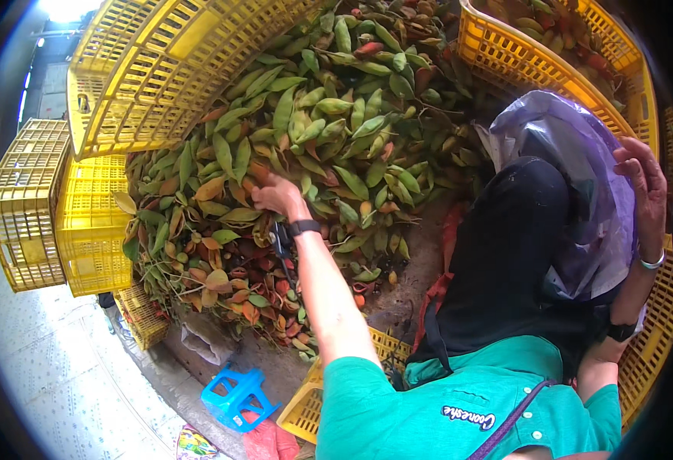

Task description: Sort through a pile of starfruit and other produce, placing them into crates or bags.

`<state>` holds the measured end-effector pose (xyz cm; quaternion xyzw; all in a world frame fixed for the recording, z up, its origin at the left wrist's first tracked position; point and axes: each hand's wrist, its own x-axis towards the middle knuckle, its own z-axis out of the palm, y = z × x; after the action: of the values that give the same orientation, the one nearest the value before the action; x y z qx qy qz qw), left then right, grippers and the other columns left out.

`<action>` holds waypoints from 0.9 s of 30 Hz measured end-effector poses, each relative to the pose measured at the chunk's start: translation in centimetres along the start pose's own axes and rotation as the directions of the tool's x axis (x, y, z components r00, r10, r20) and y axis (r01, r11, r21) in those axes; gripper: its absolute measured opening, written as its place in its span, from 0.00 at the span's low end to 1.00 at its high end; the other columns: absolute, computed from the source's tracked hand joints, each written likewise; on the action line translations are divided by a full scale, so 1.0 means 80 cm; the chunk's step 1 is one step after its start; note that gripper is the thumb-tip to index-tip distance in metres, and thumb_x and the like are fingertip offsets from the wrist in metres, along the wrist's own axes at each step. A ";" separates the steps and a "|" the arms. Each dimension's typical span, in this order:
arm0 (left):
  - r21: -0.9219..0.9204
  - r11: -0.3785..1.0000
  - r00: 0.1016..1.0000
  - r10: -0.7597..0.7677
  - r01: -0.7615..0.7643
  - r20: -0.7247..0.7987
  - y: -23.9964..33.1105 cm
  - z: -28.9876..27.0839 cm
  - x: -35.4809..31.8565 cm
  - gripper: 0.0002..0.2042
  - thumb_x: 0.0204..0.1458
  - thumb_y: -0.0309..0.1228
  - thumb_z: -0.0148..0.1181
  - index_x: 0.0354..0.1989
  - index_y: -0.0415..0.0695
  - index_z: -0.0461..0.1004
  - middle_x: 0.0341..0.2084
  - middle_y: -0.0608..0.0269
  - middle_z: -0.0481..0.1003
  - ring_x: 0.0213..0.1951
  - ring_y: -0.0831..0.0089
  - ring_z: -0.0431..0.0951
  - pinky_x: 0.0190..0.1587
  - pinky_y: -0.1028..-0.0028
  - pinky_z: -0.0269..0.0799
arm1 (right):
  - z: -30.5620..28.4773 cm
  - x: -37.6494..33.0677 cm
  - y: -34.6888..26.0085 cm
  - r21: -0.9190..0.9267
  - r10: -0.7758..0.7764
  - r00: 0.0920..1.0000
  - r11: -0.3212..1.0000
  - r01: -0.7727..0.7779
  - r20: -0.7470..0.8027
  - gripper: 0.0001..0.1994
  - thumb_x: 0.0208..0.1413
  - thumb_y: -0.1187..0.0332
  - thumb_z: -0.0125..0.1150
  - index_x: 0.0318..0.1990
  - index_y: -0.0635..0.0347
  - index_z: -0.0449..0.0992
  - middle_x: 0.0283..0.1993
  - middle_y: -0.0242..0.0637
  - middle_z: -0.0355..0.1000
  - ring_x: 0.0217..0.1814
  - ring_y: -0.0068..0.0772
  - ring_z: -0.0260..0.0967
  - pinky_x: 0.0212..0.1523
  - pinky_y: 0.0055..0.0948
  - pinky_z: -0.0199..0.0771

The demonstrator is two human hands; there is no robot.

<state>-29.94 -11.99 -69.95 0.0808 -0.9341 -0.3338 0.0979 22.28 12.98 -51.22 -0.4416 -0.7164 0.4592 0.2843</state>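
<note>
My left hand (277,195) reaches out into a big pile of green and reddish leafy twigs (313,130) with small red fruit (271,295) among them. Its fingers are buried in the leaves, so I cannot tell whether they grip anything. A black strap circles that wrist, and a dark object (280,241) hangs just under it. At the right, my right hand (643,184) holds the edge of a translucent pale plastic bag (582,146), which is draped over something black (517,253) in front of my green shirt.
Yellow slatted plastic crates stand around the pile: a stack at the left (53,207), one tipped over at the top (152,69), one with fruit and leaves at the upper right (536,61). A small blue plastic stool (233,395) stands on the pale tiled floor (53,376).
</note>
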 end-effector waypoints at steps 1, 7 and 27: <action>-0.006 1.000 0.998 -0.025 0.025 0.055 -0.001 0.007 0.015 0.23 0.57 0.35 0.54 0.51 0.27 0.59 0.47 0.35 0.65 0.49 0.44 0.68 0.49 0.54 0.66 | 0.006 -0.002 0.001 0.056 0.030 0.999 0.998 -0.031 0.014 0.15 0.63 0.66 0.53 0.54 0.62 0.71 0.44 0.32 0.71 0.43 0.20 0.67 0.48 0.20 0.68; -0.179 0.981 0.950 0.121 -0.070 0.289 -0.039 -0.002 0.045 0.19 0.60 0.33 0.49 0.48 0.25 0.62 0.44 0.37 0.72 0.44 0.52 0.76 0.44 0.60 0.71 | 0.042 -0.008 -0.030 -0.088 -0.105 0.988 0.989 0.115 0.113 0.13 0.63 0.67 0.53 0.52 0.63 0.73 0.42 0.34 0.73 0.44 0.21 0.69 0.46 0.21 0.71; -0.365 0.613 -0.159 0.633 0.701 0.758 0.202 -0.206 -0.321 0.16 0.62 0.29 0.48 0.57 0.44 0.60 0.46 0.61 0.71 0.46 0.70 0.74 0.47 0.65 0.74 | 0.130 -0.064 -0.097 0.342 -0.028 0.953 0.936 -0.081 0.303 0.26 0.63 0.51 0.48 0.59 0.63 0.59 0.46 0.40 0.69 0.42 0.34 0.70 0.43 0.30 0.71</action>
<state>-2.61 -4.09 -50.42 -0.2248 -0.3712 -0.6341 -0.6400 13.23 2.71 -48.51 -0.3179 -0.6519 0.6456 0.2390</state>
